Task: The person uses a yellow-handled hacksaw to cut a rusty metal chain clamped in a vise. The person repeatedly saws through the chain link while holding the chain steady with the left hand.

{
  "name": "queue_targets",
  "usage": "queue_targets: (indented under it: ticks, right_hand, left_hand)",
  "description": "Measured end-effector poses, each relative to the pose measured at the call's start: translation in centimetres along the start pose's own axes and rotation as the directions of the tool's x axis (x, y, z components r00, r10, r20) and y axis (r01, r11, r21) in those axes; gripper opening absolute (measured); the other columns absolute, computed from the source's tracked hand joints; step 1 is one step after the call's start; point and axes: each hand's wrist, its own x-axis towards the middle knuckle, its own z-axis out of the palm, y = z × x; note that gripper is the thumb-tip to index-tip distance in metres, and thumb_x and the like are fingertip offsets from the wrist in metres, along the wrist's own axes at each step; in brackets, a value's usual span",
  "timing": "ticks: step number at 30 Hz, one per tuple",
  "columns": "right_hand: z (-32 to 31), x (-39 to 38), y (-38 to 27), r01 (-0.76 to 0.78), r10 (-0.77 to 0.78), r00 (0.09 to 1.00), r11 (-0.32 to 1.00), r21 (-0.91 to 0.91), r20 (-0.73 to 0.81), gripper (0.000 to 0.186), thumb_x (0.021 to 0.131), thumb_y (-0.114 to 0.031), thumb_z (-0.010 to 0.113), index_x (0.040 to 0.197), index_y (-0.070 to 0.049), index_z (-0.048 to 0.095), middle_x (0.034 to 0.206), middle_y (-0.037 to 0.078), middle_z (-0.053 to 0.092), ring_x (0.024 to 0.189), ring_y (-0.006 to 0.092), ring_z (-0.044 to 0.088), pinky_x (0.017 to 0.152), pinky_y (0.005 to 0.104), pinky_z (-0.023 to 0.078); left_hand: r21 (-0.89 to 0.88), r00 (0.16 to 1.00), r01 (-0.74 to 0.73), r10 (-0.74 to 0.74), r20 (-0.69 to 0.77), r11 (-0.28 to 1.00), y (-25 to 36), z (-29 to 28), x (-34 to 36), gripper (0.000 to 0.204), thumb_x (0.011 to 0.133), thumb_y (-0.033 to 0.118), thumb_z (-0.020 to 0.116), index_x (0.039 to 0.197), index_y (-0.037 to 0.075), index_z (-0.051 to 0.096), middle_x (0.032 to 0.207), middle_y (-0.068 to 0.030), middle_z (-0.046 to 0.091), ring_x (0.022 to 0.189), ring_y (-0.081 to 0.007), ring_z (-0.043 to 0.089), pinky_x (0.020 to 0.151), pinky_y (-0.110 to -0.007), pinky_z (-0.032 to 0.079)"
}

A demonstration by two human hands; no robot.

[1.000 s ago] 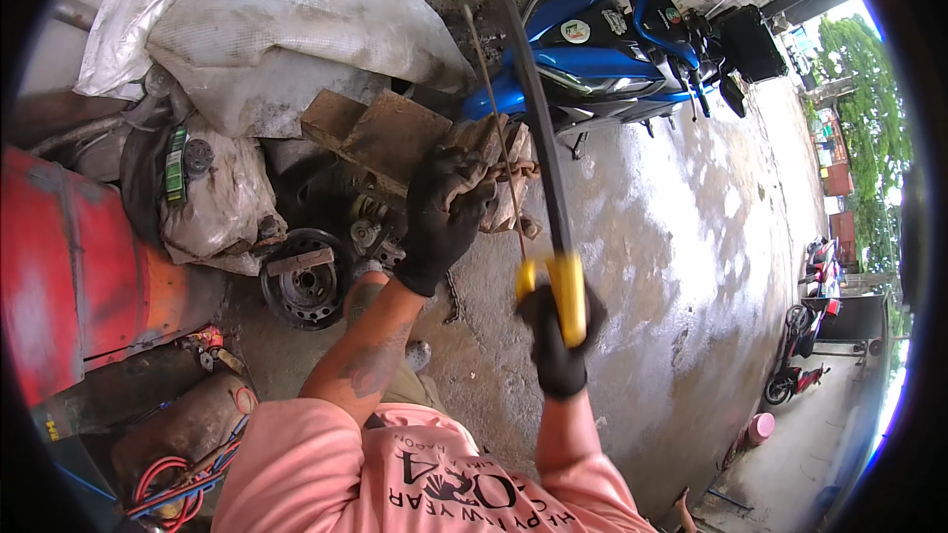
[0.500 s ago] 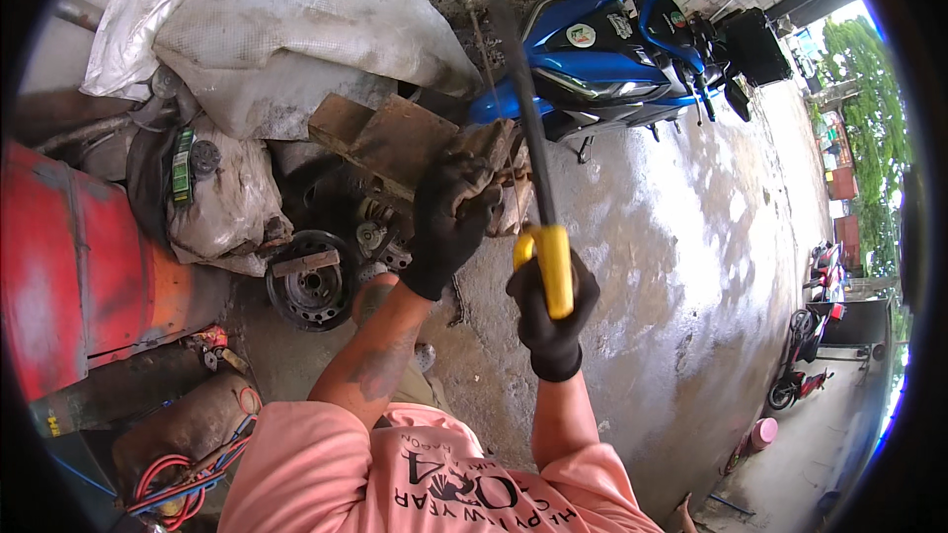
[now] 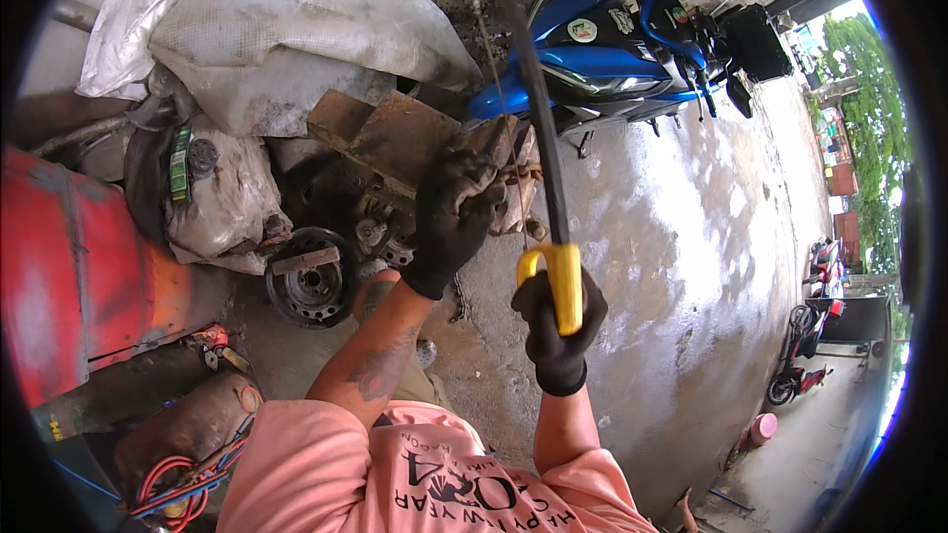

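Note:
My right hand [image 3: 553, 326], in a black glove, is closed on the yellow handle [image 3: 563, 276] of a hacksaw. Its dark frame [image 3: 528, 79] reaches up past the top of a rusty metal block [image 3: 395, 138], and the thin blade lies across a small rusty piece [image 3: 523, 174] at the block's right end. Just left of the blade, my gloved left hand [image 3: 454, 207] has its fingers curled round that rusty piece, partly hiding it.
A blue scooter [image 3: 602, 59] stands beyond the block. Left are grimy sacks [image 3: 217, 197], a red drum [image 3: 89, 266], a steel wheel rim [image 3: 296, 296] and coiled hoses [image 3: 168, 484]. Concrete floor [image 3: 671, 237] stretches right toward parked motorbikes [image 3: 800, 375] and a pink bucket [image 3: 762, 426].
The hacksaw and my right hand moved forward, away from me, then came back slightly toward me. My left hand shifted a little but kept its curled grip at the rusty piece.

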Motion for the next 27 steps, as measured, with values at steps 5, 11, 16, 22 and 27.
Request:
queue_targets:
  ticks: [5,11,16,22,27]
  right_hand:
    - [-3.4,-5.9,0.0,0.009,-0.008,0.998,1.000,-0.022,0.057,0.009,0.085,-0.010,0.066,0.081,-0.003,0.069,0.073,0.008,0.069,0.063,0.0192,0.068,0.061,0.0322,0.054]
    - [-4.7,-9.1,-1.3,-0.093,0.093,0.996,0.996,-0.010,-0.019,0.010,0.084,-0.010,0.068,0.080,0.000,0.068,0.071,0.008,0.067,0.062,0.0179,0.067,0.061,0.0317,0.054]
    - [-0.4,0.4,0.1,0.058,-0.060,0.997,0.998,0.039,0.039,0.008,0.086,-0.008,0.067,0.084,-0.001,0.066,0.071,0.005,0.064,0.060,0.0158,0.061,0.058,0.0313,0.051]
    - [-0.7,-2.1,0.3,0.274,-0.253,0.958,0.947,-0.169,0.136,0.019,0.090,-0.011,0.059,0.076,0.002,0.062,0.069,0.010,0.066,0.060,0.0169,0.064,0.059,0.0298,0.050]
    - [-0.8,-0.5,0.2,0.053,-0.056,0.995,0.998,0.032,0.088,0.012,0.085,-0.006,0.064,0.091,0.003,0.069,0.073,0.008,0.068,0.061,0.0174,0.065,0.060,0.0294,0.052]
  left_hand:
    - [0.002,0.999,-0.022,0.022,-0.040,1.000,-0.3,-0.8,-0.3,0.018,0.090,0.008,0.081,0.099,0.003,0.066,0.110,-0.0126,0.070,0.105,-0.0296,0.068,0.099,-0.041,0.051]
    - [0.044,0.999,-0.005,0.007,-0.039,0.999,0.1,0.0,-0.5,0.017,0.092,0.008,0.080,0.101,0.003,0.066,0.112,-0.0128,0.071,0.106,-0.0294,0.068,0.099,-0.042,0.051]
    - [0.005,0.998,0.064,-0.065,0.009,0.998,0.4,-0.7,0.7,0.016,0.090,0.005,0.079,0.099,0.004,0.067,0.113,-0.0130,0.071,0.113,-0.0289,0.066,0.103,-0.042,0.050]
    - [-0.050,0.999,-0.019,0.021,0.036,0.999,1.0,-0.8,-0.3,0.014,0.089,0.001,0.077,0.096,0.005,0.066,0.110,-0.0132,0.072,0.114,-0.0306,0.066,0.106,-0.046,0.049]
    - [-0.008,0.999,0.042,-0.041,0.020,0.999,-0.4,-0.8,0.2,0.017,0.087,0.004,0.081,0.097,0.005,0.067,0.112,-0.0114,0.072,0.114,-0.0315,0.066,0.105,-0.044,0.049]
